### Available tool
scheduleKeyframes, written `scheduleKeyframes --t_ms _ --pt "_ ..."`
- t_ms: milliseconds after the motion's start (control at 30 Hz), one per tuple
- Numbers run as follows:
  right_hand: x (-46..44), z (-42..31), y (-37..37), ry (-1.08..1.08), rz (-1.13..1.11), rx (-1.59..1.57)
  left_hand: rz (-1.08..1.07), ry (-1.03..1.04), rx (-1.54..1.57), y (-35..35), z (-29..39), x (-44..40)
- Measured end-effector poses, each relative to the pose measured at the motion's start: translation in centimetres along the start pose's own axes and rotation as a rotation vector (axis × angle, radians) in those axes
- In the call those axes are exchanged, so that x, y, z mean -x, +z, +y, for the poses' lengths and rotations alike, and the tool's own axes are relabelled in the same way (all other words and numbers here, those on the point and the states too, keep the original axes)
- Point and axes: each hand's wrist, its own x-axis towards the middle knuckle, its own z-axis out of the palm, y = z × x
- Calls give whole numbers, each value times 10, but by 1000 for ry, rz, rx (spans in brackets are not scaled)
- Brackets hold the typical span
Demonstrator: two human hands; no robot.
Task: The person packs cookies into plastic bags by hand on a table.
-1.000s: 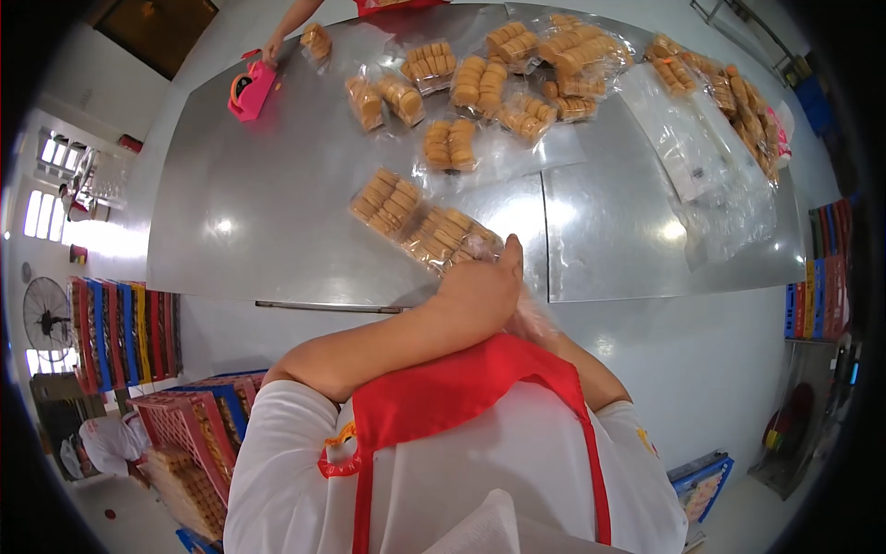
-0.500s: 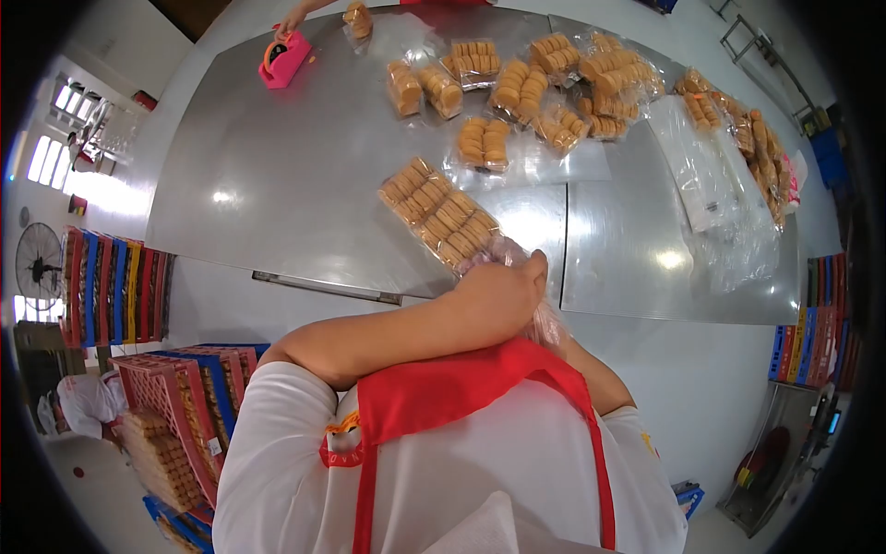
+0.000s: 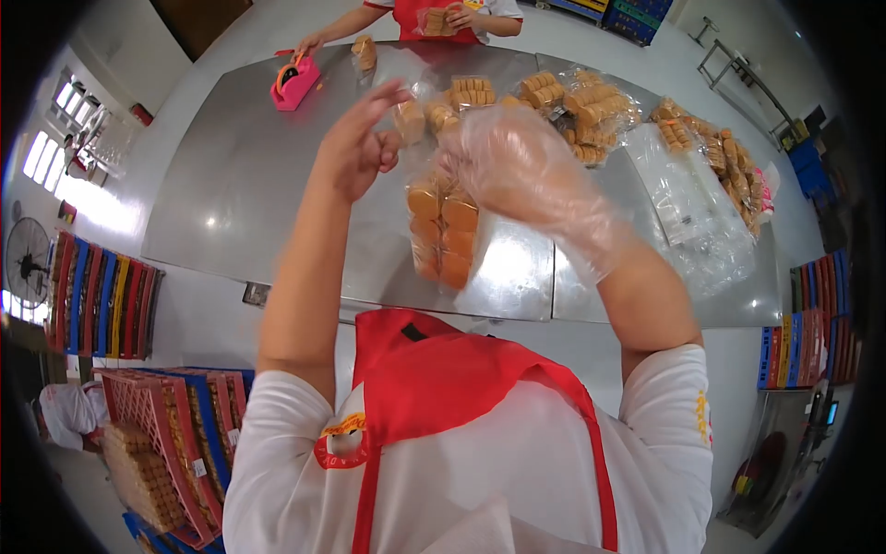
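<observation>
My right hand (image 3: 517, 162), in a clear plastic glove, grips the top of a clear bag of biscuits (image 3: 443, 231). The bag hangs upright above the steel table, its round biscuits stacked in columns. My bare left hand (image 3: 360, 148) is raised to the left of the bag's top, apart from it. Its upper fingers stretch out and its lower ones curl, with nothing visible in them. Beyond the hands lie several smaller biscuit packs (image 3: 472, 90), partly hidden by my gloved hand.
Across the steel table (image 3: 231, 185), a co-worker in a red apron (image 3: 411, 23) has one hand at a pink tape dispenser (image 3: 295, 88) and a pack in the other. Clear plastic bags (image 3: 660, 185) and more packs lie at right. Stacked crates (image 3: 166, 443) stand at lower left.
The bag has swung from slanting across the table to hanging upright. My hands, crossed near my chest before, have separated and reached forward. More of the co-worker shows.
</observation>
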Motion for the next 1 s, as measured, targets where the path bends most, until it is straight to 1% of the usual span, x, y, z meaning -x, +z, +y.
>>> scheduleKeyframes --t_ms 33,100,133,167,200,233,267,300,333,400,433,467,533,600,633,667,733,767,833,867,900,933,1000 --pt "-11 0 -9 29 -37 -86 31 64 45 -3 -15 10" --pt "-36 -7 -36 87 -107 -264 -158 62 168 -11 -69 32" --pt "-49 -14 -49 144 -167 -291 -282 -62 203 -3 -82 45" --pt "-63 -21 -61 202 -230 -318 -374 -122 316 13 -90 57" --pt "-71 -25 -66 261 -295 -348 -403 -195 449 19 -102 66" --pt "-76 -25 -63 324 -260 -335 -511 -241 626 25 -117 66" --pt "-81 -22 -60 384 -224 -322 -467 -272 661 29 -127 72" --pt "-86 -21 -56 439 -186 -308 -423 -298 693 44 -118 78" --pt "-82 -14 -51 237 -7 -66 -377 -322 723 53 -111 82" --pt "-65 6 -43 -174 352 409 -393 -321 861 57 -108 84" --pt "-66 2 -54 71 431 125 -401 -317 932 57 -106 84" --pt "-63 -4 -65 316 493 -163 -395 -299 925 54 -107 86" --pt "-32 -7 -59 461 732 -419 -385 -277 914 44 -110 88" --pt "17 -10 -30 573 620 -551 -305 -210 762 37 -98 89" --pt "40 -10 -3 518 581 -629 -265 -175 687 38 -91 88" --pt "60 -12 18 465 541 -707 -168 -151 540 48 -76 85" --pt "76 -35 29 536 493 -1234 25 -111 249 75 -40 79" --pt "80 -43 34 572 470 -1497 60 -77 193 83 -33 80" --pt "74 -35 34 574 462 -1664 99 -8 72 97 -24 74" --pt "74 -27 31 568 473 -1734 7 62 -17 103 -19 73" --pt "83 -18 35 687 412 -2014 -92 139 -100 108 -15 75" --pt "86 -12 32 625 394 -2161 -193 222 -177 112 -13 75" --pt "85 -8 29 472 343 -2450 -244 313 -379 120 -15 75"
